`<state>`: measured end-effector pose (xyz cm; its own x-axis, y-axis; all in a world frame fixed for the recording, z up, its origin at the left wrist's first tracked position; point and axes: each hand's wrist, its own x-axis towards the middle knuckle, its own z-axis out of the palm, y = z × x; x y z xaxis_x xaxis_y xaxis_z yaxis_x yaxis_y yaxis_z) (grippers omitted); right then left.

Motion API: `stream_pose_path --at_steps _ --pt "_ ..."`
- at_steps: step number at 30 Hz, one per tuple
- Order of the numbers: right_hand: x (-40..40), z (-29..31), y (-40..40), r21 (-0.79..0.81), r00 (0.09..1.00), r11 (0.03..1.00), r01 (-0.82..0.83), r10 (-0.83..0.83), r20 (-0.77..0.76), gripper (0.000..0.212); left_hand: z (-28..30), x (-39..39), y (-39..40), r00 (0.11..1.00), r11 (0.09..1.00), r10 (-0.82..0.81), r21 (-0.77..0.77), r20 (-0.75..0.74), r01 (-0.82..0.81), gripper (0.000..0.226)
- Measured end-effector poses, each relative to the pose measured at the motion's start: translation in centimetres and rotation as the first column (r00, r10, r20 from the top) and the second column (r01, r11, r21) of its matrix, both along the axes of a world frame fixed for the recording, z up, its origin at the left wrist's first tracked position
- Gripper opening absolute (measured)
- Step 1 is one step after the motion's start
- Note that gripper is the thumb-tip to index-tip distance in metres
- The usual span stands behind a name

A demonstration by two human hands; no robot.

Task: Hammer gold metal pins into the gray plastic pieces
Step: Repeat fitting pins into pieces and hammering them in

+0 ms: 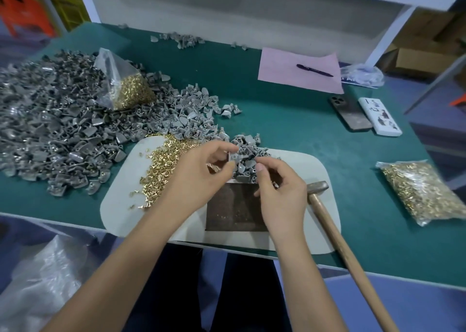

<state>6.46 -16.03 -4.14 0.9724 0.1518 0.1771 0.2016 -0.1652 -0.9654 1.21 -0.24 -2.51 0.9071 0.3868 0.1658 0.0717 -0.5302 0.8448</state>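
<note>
You had your left hand (pixel 201 170) pinching one gray piece (pixel 233 157) at the edge of the small heap (pixel 248 155) on the white mat (pixel 302 170), its fingers curled round it. Your right hand (pixel 280 188) was just beside it, fingers curled, with something small pinched at the tips; it was too small to tell, though a pin seemed likely. The loose pins (pixel 161 165) lay spilled across the mat's left side, and the dark block (pixel 234 210) below your hands carried no piece. The hammer (pixel 318 188) lay untouched on the mat to your right, so this piece looked to be at the fitting step, not yet struck. The big pile (pixel 58 125) on the bench (pixel 290 120) showed gold glints among the gray, perhaps finished pieces, but that was not certain. Two bags of pins, one at the left (pixel 131 92) and one at the right (pixel 418 190), were well filled, so plenty appeared left. No writing could be read; the white case (pixel 379 116) bore only dark figures.
</note>
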Motion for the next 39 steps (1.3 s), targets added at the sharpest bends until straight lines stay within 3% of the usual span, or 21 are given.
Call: stream_pose_path --at_steps 7,12,15,18,22,25,28,32,38,39 --pt "-1.5 -0.1 -2.1 -0.028 0.998 0.999 -0.042 0.043 0.049 0.015 -0.9 -4.6 -1.9 0.999 0.997 -0.016 -0.075 -0.032 0.014 0.025" --pt "-3.0 -0.3 -3.4 -0.106 0.988 0.994 -0.037 0.052 0.146 0.017 -1.2 -5.6 -3.0 0.996 0.953 0.066 0.300 -0.062 -0.044 0.018" --pt "-3.5 -0.2 -3.4 -0.103 0.986 0.994 -0.040 0.056 0.158 0.020 -1.0 -5.8 -3.3 0.989 0.894 0.097 0.447 -0.115 -0.035 0.032" --pt "-3.7 -0.2 -3.4 -0.094 0.988 0.994 -0.058 0.071 0.134 0.018 -0.6 -6.3 -2.9 0.991 0.905 0.048 0.425 -0.128 0.011 0.037" --pt "-3.7 -0.4 -3.6 -0.117 0.990 0.987 -0.110 0.119 0.075 0.016 0.5 -5.9 -1.7 0.982 0.922 -0.170 0.339 -0.083 0.189 0.029" --pt "-3.3 -0.3 -3.6 -0.214 0.972 0.955 -0.205 0.225 0.073 0.014 1.3 -4.8 -0.6 0.935 0.862 -0.303 0.364 -0.186 0.352 0.044" --pt "-3.0 -0.1 -3.8 -0.226 0.969 0.949 -0.222 0.241 0.060 0.014 1.8 -3.8 0.3 0.888 0.808 -0.369 0.379 -0.274 0.452 0.041" --pt "-3.0 -0.1 -4.2 -0.156 0.977 0.966 -0.207 0.212 0.017 0.016 1.6 -3.1 0.4 0.878 0.816 -0.391 0.339 -0.275 0.469 0.030" --pt "-2.9 0.2 -4.3 -0.190 0.979 0.964 -0.185 0.199 0.054 0.018 0.9 -2.8 0.2 0.909 0.881 -0.331 0.262 -0.253 0.394 0.002" --pt "-2.9 0.3 -4.3 -0.206 0.976 0.961 -0.185 0.204 0.073 0.019 0.7 -2.9 0.1 0.920 0.899 -0.301 0.247 -0.250 0.361 0.005"
